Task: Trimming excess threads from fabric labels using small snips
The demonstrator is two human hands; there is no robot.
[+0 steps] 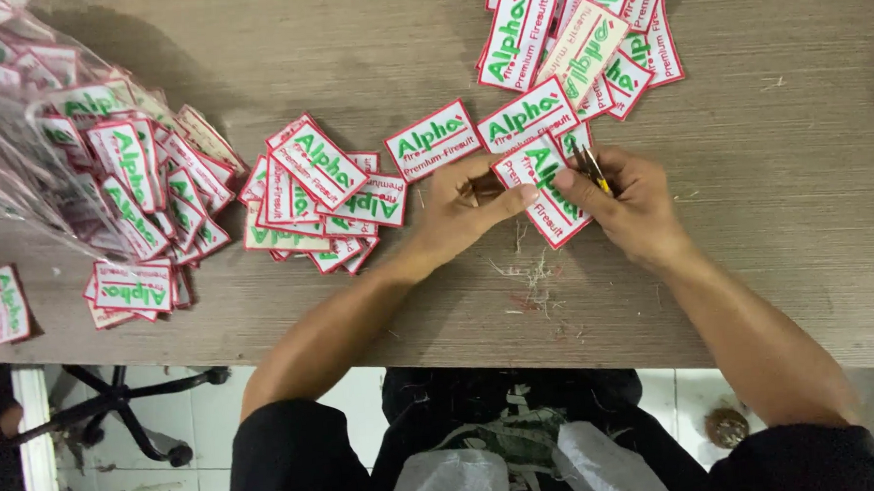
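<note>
Your lap with dark clothing (520,407) sits nearest, just under the wooden surface (765,215) edge. Left hand (465,211) pinches the left edge of a white embroidered patch (550,195) with red border and green lettering, thumb on top. Right hand (624,195) is closed on small thread snips (590,166) at the patch's right edge. Held patch is just above the surface, centre. Thread trimmings (530,281) below it. Patch piles: centre-left (319,192), top (585,37). Clear bag of patches (56,143) far left.

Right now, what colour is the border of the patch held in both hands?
Red, around a white patch with green lettering; the head view shows it best.
</note>
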